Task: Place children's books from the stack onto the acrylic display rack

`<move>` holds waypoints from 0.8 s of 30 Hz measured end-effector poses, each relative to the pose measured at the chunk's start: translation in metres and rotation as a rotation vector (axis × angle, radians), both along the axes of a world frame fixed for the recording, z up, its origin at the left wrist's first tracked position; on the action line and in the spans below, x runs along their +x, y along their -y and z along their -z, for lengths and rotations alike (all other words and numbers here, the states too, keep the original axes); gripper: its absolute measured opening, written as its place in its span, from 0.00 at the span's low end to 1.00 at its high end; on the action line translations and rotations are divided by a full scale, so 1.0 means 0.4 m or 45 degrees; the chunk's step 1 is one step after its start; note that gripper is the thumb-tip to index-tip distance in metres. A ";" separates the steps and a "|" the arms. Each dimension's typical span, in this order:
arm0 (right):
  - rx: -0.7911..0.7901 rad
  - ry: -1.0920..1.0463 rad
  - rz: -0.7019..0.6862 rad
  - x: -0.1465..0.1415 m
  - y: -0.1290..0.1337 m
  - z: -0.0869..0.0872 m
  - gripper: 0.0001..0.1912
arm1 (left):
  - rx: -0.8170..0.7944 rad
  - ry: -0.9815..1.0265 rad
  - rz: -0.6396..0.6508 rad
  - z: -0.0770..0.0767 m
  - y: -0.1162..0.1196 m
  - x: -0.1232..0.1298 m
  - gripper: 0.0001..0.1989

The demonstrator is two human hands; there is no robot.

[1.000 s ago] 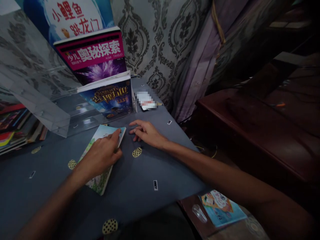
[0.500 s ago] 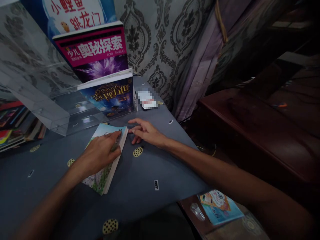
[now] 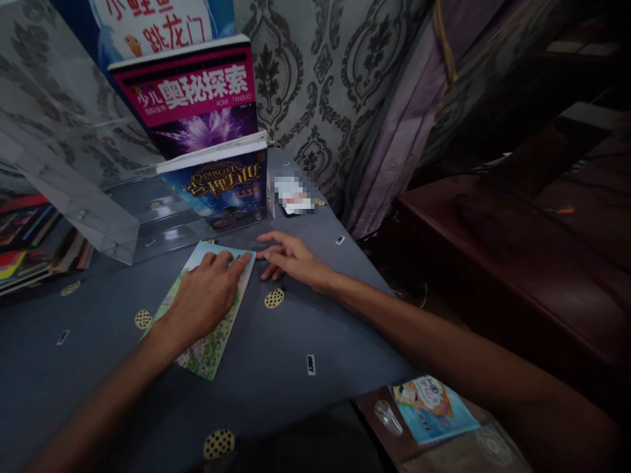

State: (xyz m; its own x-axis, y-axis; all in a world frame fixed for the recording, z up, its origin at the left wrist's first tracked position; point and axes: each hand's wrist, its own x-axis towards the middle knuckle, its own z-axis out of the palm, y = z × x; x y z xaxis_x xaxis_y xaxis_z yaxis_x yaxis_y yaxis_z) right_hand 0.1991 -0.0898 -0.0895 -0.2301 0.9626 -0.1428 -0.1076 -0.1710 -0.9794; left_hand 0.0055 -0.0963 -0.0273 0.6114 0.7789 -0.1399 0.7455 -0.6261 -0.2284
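A thin paperback book (image 3: 217, 348) with a sky-blue and green cover lies tilted on the grey cloth. Across its upper half rests my left hand (image 3: 207, 289), palm down and fingers slightly bent, with its foremost fingertip near the top right corner. My left hand covers much of the cover picture. Just right of that corner is my right hand (image 3: 290, 259), its fingers apart and nothing seen in them. Whether its fingertips touch the book's edge, I cannot tell.
Behind stands a clear acrylic rack (image 3: 116, 240) holding a dark blue book (image 3: 221, 190), a magenta book (image 3: 197, 98) and a larger blue one (image 3: 148, 26). A blurred phone-like item (image 3: 294, 195) lies beside it. Books are stacked (image 3: 34, 243) at left; another book (image 3: 434, 407) lies lower right.
The white page edge along the book's right side no longer shows, and its cover lies flatter. My left thumb has moved up toward the top right corner. My right hand has barely moved.
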 end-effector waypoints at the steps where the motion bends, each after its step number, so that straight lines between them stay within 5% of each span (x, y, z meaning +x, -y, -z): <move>1: 0.003 -0.006 0.008 0.001 -0.001 0.002 0.17 | 0.025 -0.032 0.011 0.004 -0.001 0.002 0.26; 17: 0.127 0.066 0.028 0.006 -0.005 0.034 0.15 | 0.010 -0.075 0.048 0.017 -0.010 0.005 0.27; 24: 0.581 0.940 -0.034 -0.014 0.045 -0.012 0.10 | 0.051 0.195 0.117 0.055 -0.059 -0.049 0.22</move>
State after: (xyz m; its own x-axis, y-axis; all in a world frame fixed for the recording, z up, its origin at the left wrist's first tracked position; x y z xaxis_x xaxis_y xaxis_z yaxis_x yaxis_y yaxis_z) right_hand 0.1934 -0.1079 -0.0848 -0.2539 0.9579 0.1344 0.5812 0.2621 -0.7704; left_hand -0.0142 -0.0725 -0.0495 0.6917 0.7221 -0.0095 0.7138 -0.6856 -0.1428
